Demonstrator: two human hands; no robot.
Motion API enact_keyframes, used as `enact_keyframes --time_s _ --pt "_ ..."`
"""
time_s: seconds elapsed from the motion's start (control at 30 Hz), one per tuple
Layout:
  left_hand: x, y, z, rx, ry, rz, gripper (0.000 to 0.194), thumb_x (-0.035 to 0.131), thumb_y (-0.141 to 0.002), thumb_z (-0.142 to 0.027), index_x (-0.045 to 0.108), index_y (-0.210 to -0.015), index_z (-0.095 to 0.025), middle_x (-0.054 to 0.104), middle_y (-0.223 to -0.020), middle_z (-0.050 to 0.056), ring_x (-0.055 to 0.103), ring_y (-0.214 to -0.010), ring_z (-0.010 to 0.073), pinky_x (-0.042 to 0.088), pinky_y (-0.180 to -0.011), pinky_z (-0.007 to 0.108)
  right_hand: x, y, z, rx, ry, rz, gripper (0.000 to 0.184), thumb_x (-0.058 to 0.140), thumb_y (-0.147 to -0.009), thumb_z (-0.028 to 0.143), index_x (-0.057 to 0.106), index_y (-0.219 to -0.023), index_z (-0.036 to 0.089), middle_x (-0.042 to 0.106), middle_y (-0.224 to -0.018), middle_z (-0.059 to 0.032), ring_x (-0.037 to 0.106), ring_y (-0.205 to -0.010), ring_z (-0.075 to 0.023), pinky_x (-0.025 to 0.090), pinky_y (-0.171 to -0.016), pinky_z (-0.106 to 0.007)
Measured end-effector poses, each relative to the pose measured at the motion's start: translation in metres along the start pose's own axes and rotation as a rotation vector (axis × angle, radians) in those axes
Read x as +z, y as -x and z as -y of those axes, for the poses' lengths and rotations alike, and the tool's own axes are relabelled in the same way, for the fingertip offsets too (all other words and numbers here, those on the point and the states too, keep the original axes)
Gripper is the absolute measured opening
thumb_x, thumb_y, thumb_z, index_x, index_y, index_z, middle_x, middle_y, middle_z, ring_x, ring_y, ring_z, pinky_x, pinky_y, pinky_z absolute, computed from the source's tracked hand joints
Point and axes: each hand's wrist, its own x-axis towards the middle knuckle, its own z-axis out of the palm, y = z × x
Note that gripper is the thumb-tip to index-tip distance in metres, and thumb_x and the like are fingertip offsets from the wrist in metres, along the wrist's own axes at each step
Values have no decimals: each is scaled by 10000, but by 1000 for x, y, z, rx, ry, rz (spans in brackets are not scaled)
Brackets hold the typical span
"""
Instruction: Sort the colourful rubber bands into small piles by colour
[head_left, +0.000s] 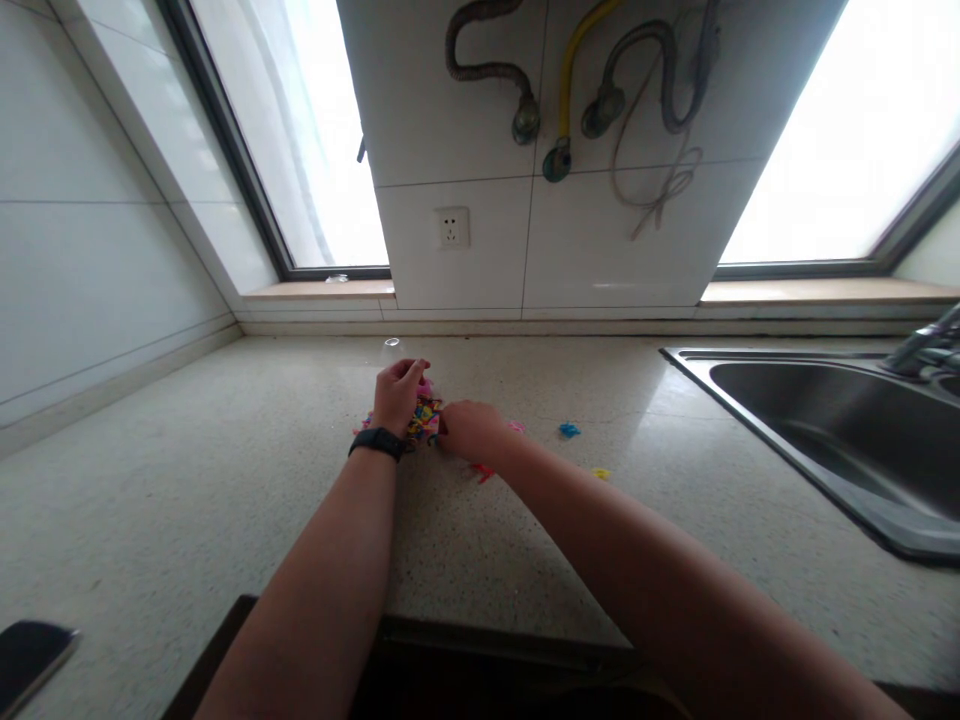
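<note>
A heap of small, thin, multicoloured pieces (421,418), which look like little rubber bands, lies on the speckled counter between my hands. My left hand (397,392), with a dark band on its wrist, is closed at the heap's far left side, and pink pieces (425,388) show under its fingers. My right hand (472,428) reaches into the heap's right side with fingers curled together; what its fingertips pinch is hidden. Near my right wrist lie red pieces (482,472) and a bit of pink (516,427). Farther right are a blue clump (569,430) and a yellow clump (601,473).
A clear cup (391,349) stands just behind my left hand. To the right, a steel sink (750,440) with a faucet (930,340) is set into the counter (225,450). A dark flat object (34,660) lies at the near left. Behind is a tiled wall with a socket (453,228) and hoses.
</note>
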Motion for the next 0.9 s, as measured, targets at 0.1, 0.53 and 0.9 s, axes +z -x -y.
enact_keyframes --time_s 0.1,0.53,0.9 --pt "0 0 0 -4 2 3 314 627 -778 -434 720 -840 -140 568 -601 -16 502 -509 98 386 -494 216 0 1 -2 14 -4 10 305 535 -861 333 701 -1059 172 723 -1036 -159 685 -925 -283 504 -723 -332" --pt "3 3 0 3 13 20 311 628 -786 -440 721 -834 -147 583 -607 -11 526 -525 103 403 -516 220 -8 24 -38 -130 -274 -119 182 586 -852 268 726 -941 192 730 -877 -54 625 -782 -158 391 -691 -248" --pt "8 6 3 21 -59 115 319 611 -801 -449 714 -834 -149 608 -589 7 546 -517 121 432 -522 229 -15 108 -134 57 -873 -242 264 511 -882 349 669 -976 160 626 -756 -27 499 -613 -110 404 -589 -239"
